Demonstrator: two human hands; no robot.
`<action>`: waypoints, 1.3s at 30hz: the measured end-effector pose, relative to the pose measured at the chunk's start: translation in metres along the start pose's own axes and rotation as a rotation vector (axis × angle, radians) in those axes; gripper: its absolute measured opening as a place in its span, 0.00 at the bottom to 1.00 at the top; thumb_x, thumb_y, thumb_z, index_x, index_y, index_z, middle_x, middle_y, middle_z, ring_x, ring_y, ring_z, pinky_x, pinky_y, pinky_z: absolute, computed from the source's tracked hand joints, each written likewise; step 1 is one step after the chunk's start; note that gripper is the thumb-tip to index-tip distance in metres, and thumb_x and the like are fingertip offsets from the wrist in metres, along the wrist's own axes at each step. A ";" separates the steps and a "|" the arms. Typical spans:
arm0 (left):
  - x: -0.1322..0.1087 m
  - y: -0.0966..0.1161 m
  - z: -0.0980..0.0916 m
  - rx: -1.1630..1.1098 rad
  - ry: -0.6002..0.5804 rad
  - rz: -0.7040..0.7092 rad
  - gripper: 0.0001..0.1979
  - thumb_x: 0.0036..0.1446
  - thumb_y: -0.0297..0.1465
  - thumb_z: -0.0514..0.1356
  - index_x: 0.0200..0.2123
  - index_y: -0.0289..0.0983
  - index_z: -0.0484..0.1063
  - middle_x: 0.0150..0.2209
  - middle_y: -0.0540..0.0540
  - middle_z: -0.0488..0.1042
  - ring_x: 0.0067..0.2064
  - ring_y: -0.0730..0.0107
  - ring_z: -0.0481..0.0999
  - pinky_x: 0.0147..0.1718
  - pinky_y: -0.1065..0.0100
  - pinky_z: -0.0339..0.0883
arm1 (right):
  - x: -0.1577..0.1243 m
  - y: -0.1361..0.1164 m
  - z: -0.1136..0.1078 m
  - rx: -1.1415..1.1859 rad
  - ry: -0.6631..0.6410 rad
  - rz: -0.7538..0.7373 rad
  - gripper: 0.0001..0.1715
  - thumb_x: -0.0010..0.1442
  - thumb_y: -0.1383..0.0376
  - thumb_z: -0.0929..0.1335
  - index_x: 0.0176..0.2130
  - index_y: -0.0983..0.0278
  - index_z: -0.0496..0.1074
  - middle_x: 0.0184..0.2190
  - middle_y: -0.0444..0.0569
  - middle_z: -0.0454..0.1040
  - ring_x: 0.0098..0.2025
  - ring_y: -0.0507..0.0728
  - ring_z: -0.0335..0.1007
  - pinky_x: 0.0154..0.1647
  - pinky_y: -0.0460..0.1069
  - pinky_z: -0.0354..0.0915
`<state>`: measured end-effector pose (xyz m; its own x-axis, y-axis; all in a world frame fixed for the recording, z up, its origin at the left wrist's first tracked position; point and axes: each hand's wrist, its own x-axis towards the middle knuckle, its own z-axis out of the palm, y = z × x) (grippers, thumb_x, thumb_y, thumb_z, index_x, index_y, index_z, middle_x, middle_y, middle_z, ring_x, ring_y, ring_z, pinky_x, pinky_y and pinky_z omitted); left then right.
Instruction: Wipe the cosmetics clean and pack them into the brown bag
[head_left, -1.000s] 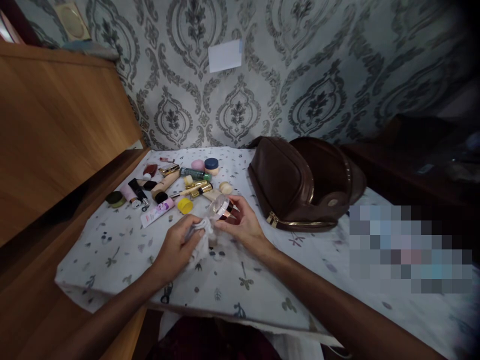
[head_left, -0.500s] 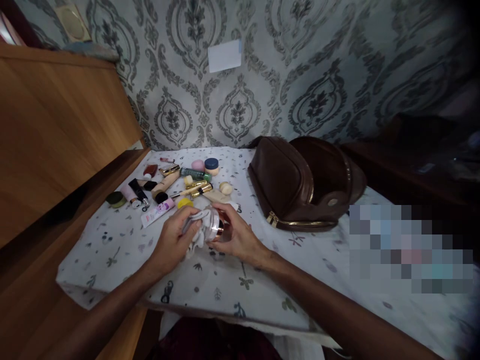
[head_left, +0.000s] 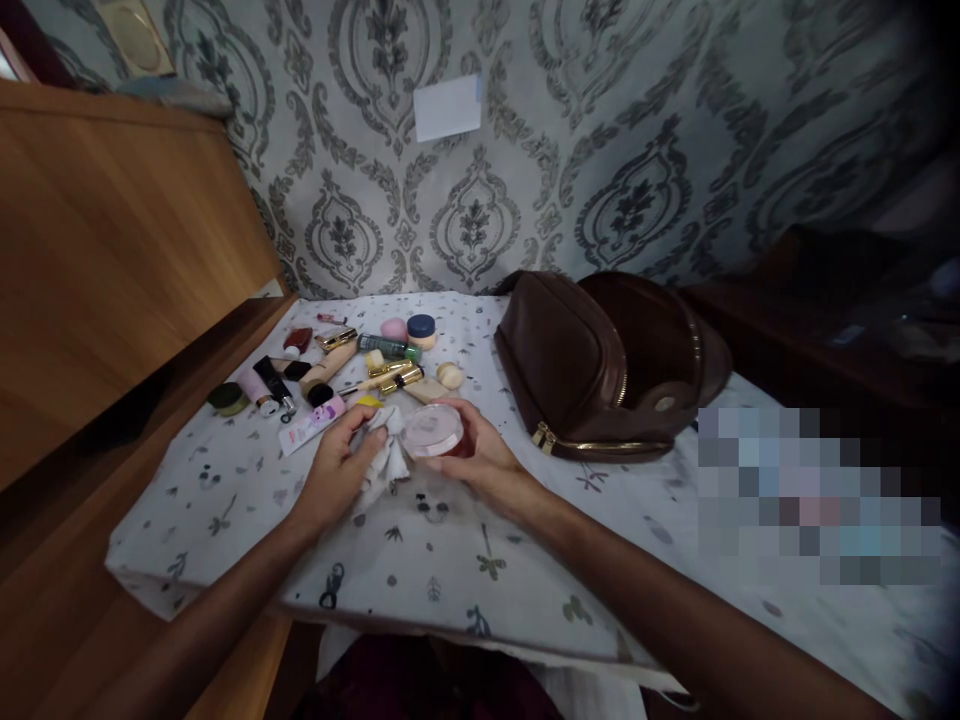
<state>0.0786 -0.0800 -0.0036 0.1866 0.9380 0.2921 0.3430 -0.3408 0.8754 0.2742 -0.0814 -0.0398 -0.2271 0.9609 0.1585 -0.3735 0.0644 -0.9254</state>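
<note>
Above the patterned tabletop [head_left: 525,590], the two hands are a little apart, each one closed on something. The left hand [head_left: 334,475] pinches a bunched white cloth [head_left: 388,455]. The right hand [head_left: 491,462] grips a round pot [head_left: 433,430] by its side, with its clear, flat face tipped up. The pot is right next to the cloth. Behind the left hand lies a pink and white tube [head_left: 311,425]. A big brown bag [head_left: 562,340] sits to the right.

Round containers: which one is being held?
The clear round container, in the right hand; the blue-lidded jar and dark green tub stand on the patterned cloth instead.
</note>
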 end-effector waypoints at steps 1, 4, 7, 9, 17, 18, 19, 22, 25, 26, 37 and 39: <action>0.000 0.001 0.001 -0.022 -0.002 -0.011 0.10 0.60 0.37 0.58 0.38 0.37 0.70 0.36 0.49 0.71 0.40 0.66 0.70 0.41 0.68 0.64 | -0.001 -0.001 0.000 0.039 0.011 0.029 0.42 0.38 0.60 0.81 0.50 0.57 0.64 0.48 0.48 0.74 0.52 0.61 0.72 0.60 0.61 0.65; -0.002 0.004 0.003 -0.067 -0.007 -0.033 0.09 0.61 0.37 0.58 0.39 0.37 0.70 0.35 0.50 0.69 0.38 0.68 0.68 0.39 0.70 0.63 | -0.003 -0.004 0.001 0.135 0.015 0.102 0.40 0.41 0.62 0.80 0.51 0.58 0.66 0.49 0.50 0.75 0.54 0.62 0.73 0.62 0.62 0.63; -0.003 0.006 0.006 -0.075 0.001 -0.027 0.08 0.62 0.37 0.57 0.39 0.38 0.69 0.35 0.51 0.68 0.37 0.69 0.68 0.37 0.70 0.63 | -0.004 -0.006 0.002 0.224 0.002 0.155 0.37 0.43 0.63 0.79 0.51 0.60 0.68 0.50 0.49 0.76 0.54 0.61 0.73 0.63 0.61 0.63; -0.004 0.006 0.008 -0.061 0.009 -0.002 0.08 0.62 0.36 0.57 0.39 0.38 0.69 0.35 0.51 0.68 0.37 0.69 0.68 0.38 0.70 0.63 | -0.004 -0.006 0.004 0.291 -0.001 0.194 0.34 0.43 0.65 0.79 0.49 0.61 0.69 0.48 0.49 0.77 0.53 0.59 0.74 0.63 0.59 0.64; -0.008 0.009 0.016 0.132 0.022 0.206 0.06 0.65 0.32 0.55 0.43 0.39 0.70 0.39 0.49 0.72 0.41 0.67 0.72 0.42 0.68 0.64 | -0.004 -0.007 0.008 0.506 0.053 0.225 0.26 0.47 0.69 0.79 0.45 0.62 0.73 0.43 0.44 0.79 0.44 0.50 0.76 0.55 0.47 0.68; -0.009 0.009 0.016 0.170 0.034 0.245 0.06 0.65 0.32 0.55 0.43 0.39 0.70 0.39 0.49 0.73 0.42 0.67 0.72 0.43 0.68 0.65 | -0.004 -0.007 0.008 0.545 0.043 0.220 0.22 0.50 0.65 0.79 0.44 0.62 0.74 0.43 0.45 0.79 0.44 0.50 0.76 0.55 0.48 0.69; -0.009 0.009 0.017 0.199 0.045 0.275 0.07 0.65 0.31 0.55 0.44 0.39 0.70 0.40 0.49 0.73 0.43 0.67 0.72 0.43 0.68 0.65 | -0.003 -0.007 0.007 0.585 0.028 0.222 0.18 0.54 0.61 0.77 0.43 0.63 0.74 0.43 0.46 0.78 0.44 0.51 0.75 0.55 0.48 0.69; -0.006 0.010 0.015 0.227 0.068 0.304 0.08 0.65 0.30 0.55 0.45 0.38 0.70 0.41 0.47 0.74 0.45 0.66 0.73 0.45 0.67 0.65 | -0.001 -0.008 0.005 0.664 -0.028 0.271 0.15 0.61 0.54 0.71 0.40 0.62 0.75 0.42 0.48 0.79 0.45 0.53 0.75 0.52 0.50 0.70; 0.000 0.012 0.010 0.215 0.101 0.292 0.08 0.65 0.31 0.55 0.45 0.38 0.71 0.42 0.47 0.74 0.45 0.65 0.73 0.47 0.65 0.66 | -0.002 -0.010 0.005 0.626 -0.095 0.321 0.17 0.58 0.57 0.74 0.45 0.62 0.75 0.44 0.48 0.79 0.46 0.54 0.75 0.48 0.49 0.70; 0.003 0.013 0.008 0.206 0.114 0.288 0.08 0.65 0.32 0.55 0.45 0.38 0.71 0.42 0.47 0.74 0.45 0.65 0.73 0.47 0.65 0.66 | -0.003 -0.011 0.006 0.597 -0.107 0.328 0.20 0.56 0.58 0.75 0.47 0.61 0.75 0.44 0.48 0.78 0.45 0.54 0.75 0.47 0.49 0.71; 0.002 0.010 0.019 0.210 -0.013 0.334 0.09 0.63 0.27 0.56 0.43 0.39 0.75 0.39 0.47 0.76 0.42 0.65 0.75 0.42 0.65 0.67 | -0.011 -0.003 0.015 0.490 -0.123 0.340 0.28 0.47 0.56 0.80 0.45 0.62 0.74 0.32 0.42 0.77 0.31 0.49 0.72 0.34 0.44 0.68; 0.002 0.008 0.020 0.204 -0.010 0.310 0.09 0.63 0.27 0.56 0.44 0.39 0.74 0.39 0.46 0.76 0.42 0.64 0.75 0.42 0.64 0.67 | -0.009 0.000 0.016 0.502 -0.072 0.323 0.25 0.46 0.55 0.80 0.40 0.63 0.75 0.30 0.42 0.76 0.31 0.49 0.71 0.33 0.43 0.67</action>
<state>0.1002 -0.0818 -0.0040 0.3193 0.7880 0.5264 0.4450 -0.6151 0.6508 0.2621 -0.0946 -0.0361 -0.4533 0.8890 -0.0647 -0.6507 -0.3796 -0.6577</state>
